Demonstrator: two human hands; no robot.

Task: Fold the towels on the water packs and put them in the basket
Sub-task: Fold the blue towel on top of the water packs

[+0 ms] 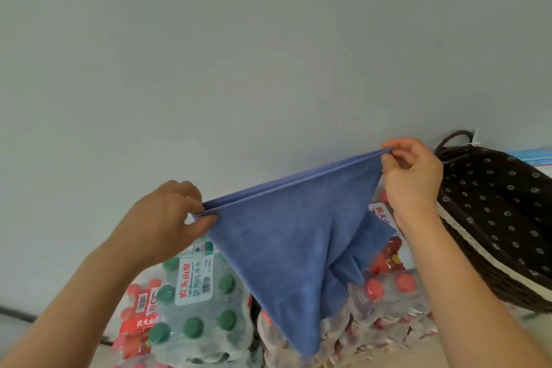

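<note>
The blue towel (286, 236) hangs in the air above the water packs (197, 302), doubled (two edges run side by side), its top edge slanting up to the right and its point hanging down. Left hand (167, 218) and right hand (412, 176) each pinch a top corner. The basket (501, 218) sits right.

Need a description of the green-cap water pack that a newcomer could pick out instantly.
Start at the blue towel held up mid-frame. Below its left corner, under the left hand, sits a shrink-wrapped water pack. It alone has green caps; the neighbouring packs have red caps.
</note>
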